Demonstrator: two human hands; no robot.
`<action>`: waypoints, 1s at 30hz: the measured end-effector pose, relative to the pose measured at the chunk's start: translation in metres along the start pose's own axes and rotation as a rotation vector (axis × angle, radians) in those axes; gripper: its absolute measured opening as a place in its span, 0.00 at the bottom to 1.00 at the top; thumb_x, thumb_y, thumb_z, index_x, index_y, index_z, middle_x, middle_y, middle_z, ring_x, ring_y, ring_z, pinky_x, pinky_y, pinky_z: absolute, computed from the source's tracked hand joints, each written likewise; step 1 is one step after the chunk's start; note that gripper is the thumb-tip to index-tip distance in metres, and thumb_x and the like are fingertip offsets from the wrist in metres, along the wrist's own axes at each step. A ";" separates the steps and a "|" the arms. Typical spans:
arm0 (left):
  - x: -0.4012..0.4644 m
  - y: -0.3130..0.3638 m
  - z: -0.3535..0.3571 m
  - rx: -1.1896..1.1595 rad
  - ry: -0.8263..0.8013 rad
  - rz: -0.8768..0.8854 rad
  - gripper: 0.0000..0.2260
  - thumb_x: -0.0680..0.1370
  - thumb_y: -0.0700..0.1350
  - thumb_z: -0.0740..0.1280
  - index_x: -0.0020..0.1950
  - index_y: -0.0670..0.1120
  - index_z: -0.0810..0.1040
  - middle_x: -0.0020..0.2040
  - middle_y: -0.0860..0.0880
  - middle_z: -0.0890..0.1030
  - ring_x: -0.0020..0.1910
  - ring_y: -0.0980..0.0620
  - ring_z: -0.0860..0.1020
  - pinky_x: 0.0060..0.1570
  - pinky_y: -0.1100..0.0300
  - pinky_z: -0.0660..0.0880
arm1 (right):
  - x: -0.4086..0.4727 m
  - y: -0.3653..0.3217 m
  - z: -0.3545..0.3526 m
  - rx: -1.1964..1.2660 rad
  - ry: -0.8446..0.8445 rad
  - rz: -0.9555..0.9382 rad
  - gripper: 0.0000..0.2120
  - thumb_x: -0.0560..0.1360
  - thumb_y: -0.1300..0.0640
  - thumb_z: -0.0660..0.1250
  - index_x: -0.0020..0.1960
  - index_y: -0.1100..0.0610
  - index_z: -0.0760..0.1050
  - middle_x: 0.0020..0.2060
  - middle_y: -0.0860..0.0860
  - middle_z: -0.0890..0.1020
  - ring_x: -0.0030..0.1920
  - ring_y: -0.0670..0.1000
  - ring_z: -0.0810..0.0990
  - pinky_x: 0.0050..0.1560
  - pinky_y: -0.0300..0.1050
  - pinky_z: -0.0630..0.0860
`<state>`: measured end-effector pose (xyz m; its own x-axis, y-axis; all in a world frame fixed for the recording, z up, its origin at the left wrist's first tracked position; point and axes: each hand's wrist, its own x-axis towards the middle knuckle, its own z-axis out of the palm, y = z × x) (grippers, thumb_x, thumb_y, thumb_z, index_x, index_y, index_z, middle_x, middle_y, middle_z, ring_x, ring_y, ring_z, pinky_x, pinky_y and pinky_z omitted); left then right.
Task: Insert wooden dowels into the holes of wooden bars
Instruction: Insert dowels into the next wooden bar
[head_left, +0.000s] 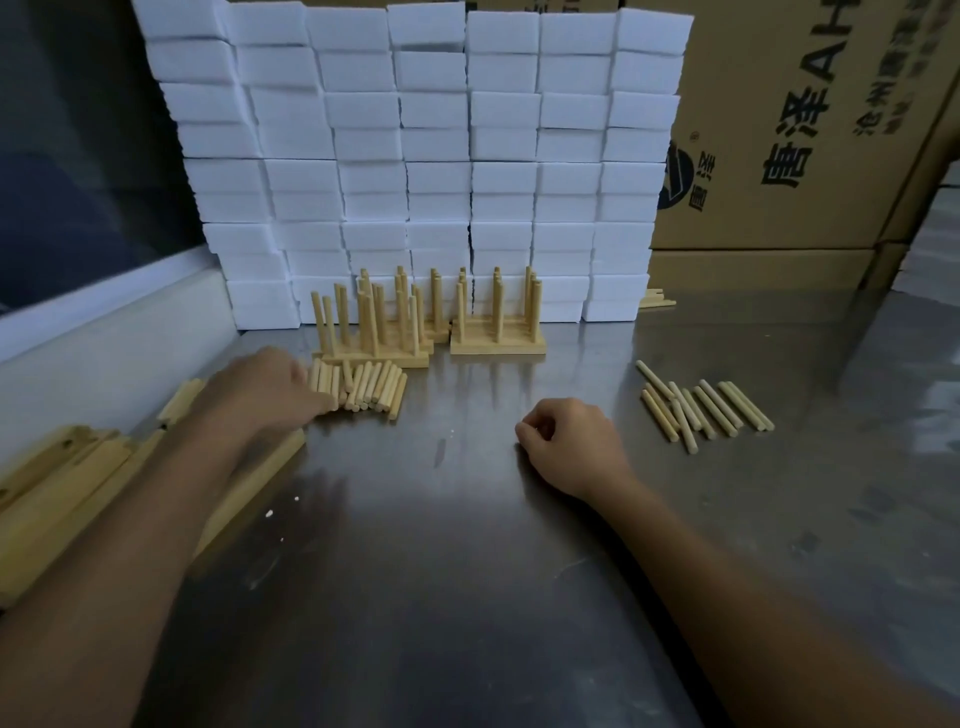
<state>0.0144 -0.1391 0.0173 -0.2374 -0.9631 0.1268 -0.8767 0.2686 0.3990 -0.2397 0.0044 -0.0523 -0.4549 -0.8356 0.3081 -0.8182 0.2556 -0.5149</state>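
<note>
A pile of short wooden dowels (366, 387) lies on the steel table at left centre. My left hand (262, 387) reaches over its left end, blurred, fingertips among the dowels; whether it grips one is unclear. My right hand (569, 439) rests on the table with fingers loosely curled and nothing in it. A second group of longer dowels (704, 410) lies to the right. Wooden bars (67, 488) lie flat at the left edge, partly under my left forearm. Finished bars with upright dowels (496, 325) stand at the back.
A wall of stacked white foam blocks (415, 156) closes off the back. Cardboard boxes (810, 130) stand at the back right. A raised white ledge (104, 332) runs along the left. A few thin sticks (657, 300) poke out behind the foam.
</note>
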 end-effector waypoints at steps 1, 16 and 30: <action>0.001 -0.006 -0.004 0.057 -0.060 -0.036 0.17 0.72 0.55 0.75 0.46 0.42 0.79 0.45 0.44 0.81 0.43 0.46 0.77 0.40 0.56 0.71 | 0.000 0.000 0.000 -0.001 -0.003 0.000 0.08 0.78 0.50 0.65 0.50 0.51 0.81 0.43 0.47 0.82 0.44 0.49 0.78 0.44 0.44 0.75; -0.001 0.000 0.007 0.320 -0.376 0.014 0.16 0.75 0.48 0.73 0.54 0.38 0.77 0.53 0.44 0.77 0.51 0.46 0.76 0.49 0.56 0.74 | 0.000 0.001 -0.001 0.069 0.010 0.024 0.06 0.78 0.51 0.66 0.44 0.49 0.79 0.39 0.45 0.81 0.39 0.43 0.76 0.36 0.38 0.68; -0.036 0.052 0.051 -0.377 -0.213 0.354 0.11 0.81 0.49 0.64 0.63 0.56 0.76 0.32 0.51 0.78 0.22 0.57 0.75 0.26 0.61 0.73 | -0.003 -0.004 -0.001 -0.019 0.010 -0.004 0.08 0.79 0.51 0.64 0.51 0.52 0.81 0.42 0.47 0.82 0.42 0.47 0.78 0.44 0.44 0.77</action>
<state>-0.0444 -0.0916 -0.0129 -0.6039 -0.7845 0.1410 -0.5270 0.5257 0.6677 -0.2352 0.0061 -0.0503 -0.4550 -0.8317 0.3182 -0.8265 0.2614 -0.4986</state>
